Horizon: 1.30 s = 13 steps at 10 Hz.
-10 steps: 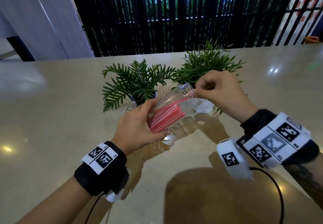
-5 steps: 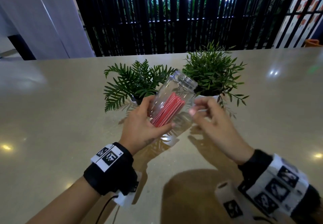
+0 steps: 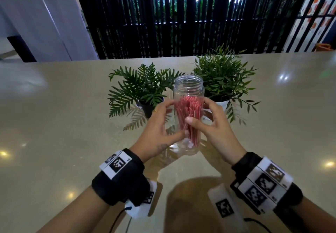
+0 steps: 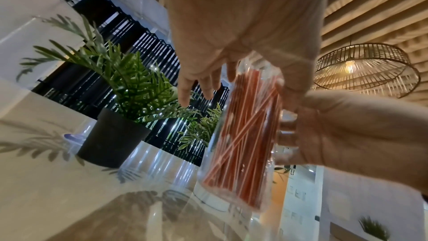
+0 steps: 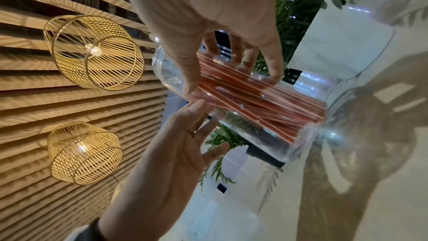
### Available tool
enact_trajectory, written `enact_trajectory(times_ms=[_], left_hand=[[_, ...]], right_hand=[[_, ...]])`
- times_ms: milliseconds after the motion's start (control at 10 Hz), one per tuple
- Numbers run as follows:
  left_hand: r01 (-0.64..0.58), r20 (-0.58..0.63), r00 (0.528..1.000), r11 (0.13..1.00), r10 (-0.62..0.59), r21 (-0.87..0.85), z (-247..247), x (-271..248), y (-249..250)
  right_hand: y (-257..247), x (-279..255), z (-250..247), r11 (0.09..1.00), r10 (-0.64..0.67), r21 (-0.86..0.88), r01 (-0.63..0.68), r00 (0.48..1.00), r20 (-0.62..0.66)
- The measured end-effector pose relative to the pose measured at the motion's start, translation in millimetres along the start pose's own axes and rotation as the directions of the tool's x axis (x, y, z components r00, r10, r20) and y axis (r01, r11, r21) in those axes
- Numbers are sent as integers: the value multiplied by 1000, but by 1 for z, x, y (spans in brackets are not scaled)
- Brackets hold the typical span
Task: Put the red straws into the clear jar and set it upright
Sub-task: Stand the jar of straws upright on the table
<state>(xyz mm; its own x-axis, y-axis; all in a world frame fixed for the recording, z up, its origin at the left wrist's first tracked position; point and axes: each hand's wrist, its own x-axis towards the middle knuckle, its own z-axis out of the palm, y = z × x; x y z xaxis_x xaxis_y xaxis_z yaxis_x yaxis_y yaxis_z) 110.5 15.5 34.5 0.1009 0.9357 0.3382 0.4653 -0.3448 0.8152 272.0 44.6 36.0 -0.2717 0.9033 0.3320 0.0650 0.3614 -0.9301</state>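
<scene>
Table (image 3: 54,123) spreads wide left and right of frame centre, where the clear jar (image 3: 189,85) is upright (fern (image 3: 138,91) and bushier plant (image 3: 223,80) just behind), red straws (image 3: 189,109) fanned inside, right hand (image 3: 218,131) clasping it, left hand (image 3: 156,134) straight-fingered, touching.

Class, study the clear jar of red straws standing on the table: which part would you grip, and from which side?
Grip the straight wall of the clear jar midway up, below the threaded neck, coming in level from the side. It stands upright on the table, mouth open, red straws inside, so a top grip likely finds little hold. The right hand wraps it there.
</scene>
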Motion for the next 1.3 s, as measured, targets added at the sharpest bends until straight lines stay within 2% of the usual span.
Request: enact_trajectory(times_ms=[100,500,800,1000,1100,1200,1300], left_hand=[[60,5,998,994,-60,-86,-1,11,-2],[159,60,986,984,-155,-75,-1,56,-31],[178,84,982,982,-172,-65,10,68,-44],[158,85,984,987,-159,13,11,64,-40],[162,24,986,985,-163,63,7,57,-36],[127,-148,983,983,-107,135,4,53,-37],[70,-280,960,986,-25,154,4,49,-35]], right_hand=[[7,12,1,994,-18,-105,16,1000,-19],[49,68,22,962,-11,-271,-24,992,-127],[65,83,22,956,53,-279,-88,990,-129],[59,79,15,946,113,-298,-127,992,-64],[48,70,8,913,95,-385,-136,988,-124],[33,63,3,890,-61,-453,-46,974,-220],[21,60,-2,895,-164,-446,8,936,-313]])
